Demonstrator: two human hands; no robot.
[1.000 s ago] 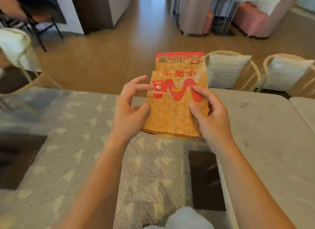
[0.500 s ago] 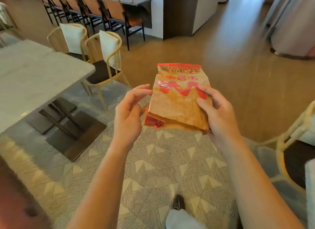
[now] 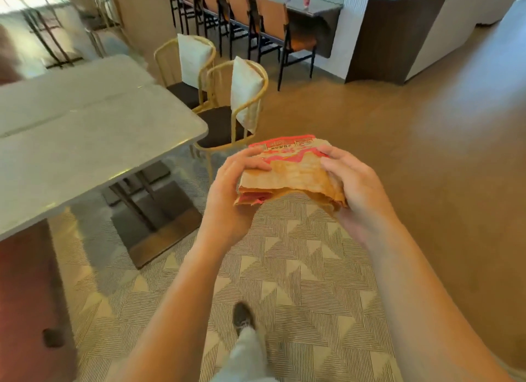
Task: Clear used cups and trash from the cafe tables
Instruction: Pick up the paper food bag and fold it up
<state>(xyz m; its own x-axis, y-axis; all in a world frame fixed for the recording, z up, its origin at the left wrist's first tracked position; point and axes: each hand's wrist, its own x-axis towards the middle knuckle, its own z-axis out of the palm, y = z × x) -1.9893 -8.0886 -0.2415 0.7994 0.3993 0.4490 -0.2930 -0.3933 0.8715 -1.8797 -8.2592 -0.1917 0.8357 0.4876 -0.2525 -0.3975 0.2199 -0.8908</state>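
Patterned carpet (image 3: 299,282) beside a grey table (image 3: 85,142); both hands' fingers (image 3: 250,165) curl round a paper bag (image 3: 290,176).

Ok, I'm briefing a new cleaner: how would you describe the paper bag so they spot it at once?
Find the grey stone-look table on the left. Right of it, over the triangle-patterned carpet, the left hand and right hand grip a crumpled brown paper bag. Its red print and red top strip set it apart.

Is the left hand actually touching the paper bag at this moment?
Touching. The head view shows the left hand with its fingers curled over the left edge of the paper bag, no gap between them.
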